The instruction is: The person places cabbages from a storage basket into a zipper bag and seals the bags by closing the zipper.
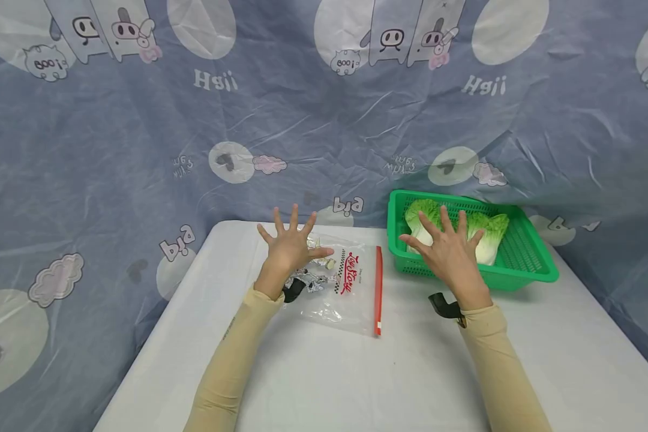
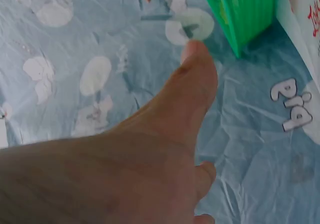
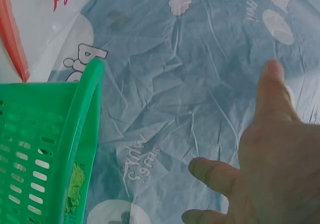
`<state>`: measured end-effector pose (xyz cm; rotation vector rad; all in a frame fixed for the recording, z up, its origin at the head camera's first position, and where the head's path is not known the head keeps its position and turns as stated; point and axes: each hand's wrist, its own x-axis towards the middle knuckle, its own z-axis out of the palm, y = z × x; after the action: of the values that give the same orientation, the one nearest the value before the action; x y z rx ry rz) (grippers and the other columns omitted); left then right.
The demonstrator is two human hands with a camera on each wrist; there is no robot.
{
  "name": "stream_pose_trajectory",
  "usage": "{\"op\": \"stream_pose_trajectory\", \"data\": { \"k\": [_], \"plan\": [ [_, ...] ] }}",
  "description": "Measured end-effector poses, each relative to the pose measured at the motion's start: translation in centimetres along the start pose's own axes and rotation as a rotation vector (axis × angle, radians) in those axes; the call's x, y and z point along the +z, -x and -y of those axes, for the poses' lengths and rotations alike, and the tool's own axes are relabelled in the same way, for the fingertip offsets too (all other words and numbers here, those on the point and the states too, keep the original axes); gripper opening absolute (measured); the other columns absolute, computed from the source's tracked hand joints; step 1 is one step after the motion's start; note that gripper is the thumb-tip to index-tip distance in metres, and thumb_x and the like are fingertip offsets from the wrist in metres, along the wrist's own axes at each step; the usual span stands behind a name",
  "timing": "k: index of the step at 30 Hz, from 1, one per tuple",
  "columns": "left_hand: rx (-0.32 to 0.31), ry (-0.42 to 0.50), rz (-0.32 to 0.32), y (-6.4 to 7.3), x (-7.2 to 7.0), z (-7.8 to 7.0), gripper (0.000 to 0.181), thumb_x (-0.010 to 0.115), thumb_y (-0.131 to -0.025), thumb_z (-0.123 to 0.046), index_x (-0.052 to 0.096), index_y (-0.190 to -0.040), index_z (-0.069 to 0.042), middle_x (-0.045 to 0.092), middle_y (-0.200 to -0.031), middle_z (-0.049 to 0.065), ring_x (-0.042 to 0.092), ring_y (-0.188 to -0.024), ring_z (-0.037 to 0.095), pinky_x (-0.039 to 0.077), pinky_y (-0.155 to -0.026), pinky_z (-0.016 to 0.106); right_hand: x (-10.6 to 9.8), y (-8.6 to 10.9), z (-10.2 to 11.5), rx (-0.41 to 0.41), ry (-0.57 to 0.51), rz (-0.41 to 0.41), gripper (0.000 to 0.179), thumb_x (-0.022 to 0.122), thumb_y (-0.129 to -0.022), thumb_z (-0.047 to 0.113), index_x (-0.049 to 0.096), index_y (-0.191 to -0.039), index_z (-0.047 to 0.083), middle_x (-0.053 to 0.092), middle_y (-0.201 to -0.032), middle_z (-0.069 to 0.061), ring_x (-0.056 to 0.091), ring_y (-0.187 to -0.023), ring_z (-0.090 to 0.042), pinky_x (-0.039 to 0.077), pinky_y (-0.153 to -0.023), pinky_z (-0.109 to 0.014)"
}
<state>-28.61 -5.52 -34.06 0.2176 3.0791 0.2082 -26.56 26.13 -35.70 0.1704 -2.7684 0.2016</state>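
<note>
My left hand is held up with its fingers spread wide, overlapping a clear zip bag in the head view. The bag lies flat on the white table, its red zip strip toward the right. Fingers also spread and holding nothing, my right hand appears in front of a green plastic basket. Inside the basket are two heads of leafy cabbage, a left cabbage and a right cabbage, partly hidden by that hand. Each wrist view shows its hand with the thumb stretched out.
The white table reaches back to a blue-grey patterned cloth hanging behind it. A dark wrist camera mount sticks out from the right wrist, and another dark mount from the left.
</note>
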Motion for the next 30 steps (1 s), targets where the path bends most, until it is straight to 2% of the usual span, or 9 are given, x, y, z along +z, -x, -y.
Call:
{"op": "stream_pose_trajectory", "data": {
  "k": [4,8,10,13,16,18,22,26,30],
  "plan": [
    [0.089,-0.039,-0.086,0.4,0.6,-1.6,0.086,0.045,-0.085,-0.074,0.015,-0.154,-0.034,-0.003,-0.163,0.01,-0.007,-0.147,0.045,0.012,-0.109,0.074,0.0,0.1,0.4,0.012,-0.119,-0.022,0.078,0.047,-0.089,0.069,0.03,-0.152,0.027,0.02,-0.157,-0.025,0.008,-0.143,-0.054,0.01,-0.102,-0.08],
    [0.188,-0.016,-0.182,0.3,1.8,-3.7,0.074,0.05,-0.089,-0.065,0.034,-0.151,-0.026,0.02,-0.16,0.016,0.021,-0.145,0.043,0.03,-0.109,0.064,0.4,0.7,1.1,-0.054,-0.249,-0.102,0.069,0.059,-0.091,0.053,0.04,-0.148,0.018,0.034,-0.151,-0.027,0.029,-0.137,-0.052,0.028,-0.103,-0.071],
    [0.236,0.037,-0.202,0.1,2.6,-4.8,0.067,0.054,-0.091,-0.058,0.045,-0.145,-0.021,0.033,-0.154,0.019,0.038,-0.138,0.041,0.041,-0.104,0.057,0.7,1.1,1.4,-0.087,-0.288,-0.162,0.062,0.062,-0.092,0.045,0.047,-0.143,0.014,0.044,-0.144,-0.026,0.041,-0.129,-0.049,0.039,-0.097,-0.066],
    [0.297,0.123,-0.208,0.0,3.9,-6.4,0.055,0.06,-0.092,-0.049,0.057,-0.134,-0.013,0.052,-0.137,0.018,0.059,-0.116,0.035,0.055,-0.087,0.047,1.4,2.0,1.8,-0.103,-0.336,-0.234,0.05,0.066,-0.091,0.036,0.057,-0.133,0.01,0.055,-0.131,-0.022,0.056,-0.113,-0.042,0.05,-0.081,-0.059],
    [0.347,0.13,-0.2,-0.3,5.7,-7.8,0.045,0.063,-0.091,-0.043,0.065,-0.122,-0.01,0.063,-0.116,0.012,0.067,-0.097,0.029,0.057,-0.072,0.04,2.3,2.8,2.0,-0.108,-0.392,-0.288,0.036,0.067,-0.091,0.027,0.065,-0.121,0.008,0.063,-0.115,-0.018,0.065,-0.092,-0.034,0.055,-0.066,-0.048],
    [0.373,0.124,-0.183,-0.6,7.0,-8.7,0.038,0.066,-0.09,-0.04,0.068,-0.113,-0.009,0.066,-0.106,0.009,0.067,-0.091,0.025,0.056,-0.069,0.037,3.1,3.3,2.1,-0.094,-0.441,-0.298,0.029,0.066,-0.093,0.025,0.068,-0.115,0.007,0.066,-0.106,-0.015,0.067,-0.08,-0.028,0.054,-0.06,-0.042],
    [0.393,0.183,-0.112,-1.5,9.9,-10.4,0.034,0.069,-0.089,-0.034,0.066,-0.104,-0.004,0.063,-0.096,0.009,0.063,-0.08,0.019,0.053,-0.066,0.031,5.2,4.5,2.0,0.026,-0.534,-0.218,0.022,0.061,-0.095,0.027,0.068,-0.101,0.007,0.069,-0.09,-0.01,0.064,-0.07,-0.02,0.051,-0.059,-0.032],
    [0.341,0.283,-0.038,-1.9,12.2,-11.5,0.046,0.071,-0.087,-0.033,0.057,-0.113,0.002,0.059,-0.099,0.011,0.059,-0.076,0.018,0.052,-0.067,0.029,7.7,5.8,1.7,0.185,-0.591,-0.013,0.021,0.059,-0.095,0.025,0.062,-0.096,0.005,0.066,-0.085,-0.01,0.059,-0.066,-0.014,0.047,-0.057,-0.025],
    [0.293,0.27,-0.01,-2.0,13.7,-11.7,0.051,0.074,-0.084,-0.034,0.052,-0.114,0.001,0.056,-0.097,0.009,0.058,-0.076,0.017,0.052,-0.068,0.029,9.4,6.6,1.2,0.286,-0.636,0.177,0.019,0.057,-0.094,0.02,0.059,-0.097,0.002,0.065,-0.081,-0.011,0.058,-0.06,-0.012,0.046,-0.054,-0.024]
  ]
}}
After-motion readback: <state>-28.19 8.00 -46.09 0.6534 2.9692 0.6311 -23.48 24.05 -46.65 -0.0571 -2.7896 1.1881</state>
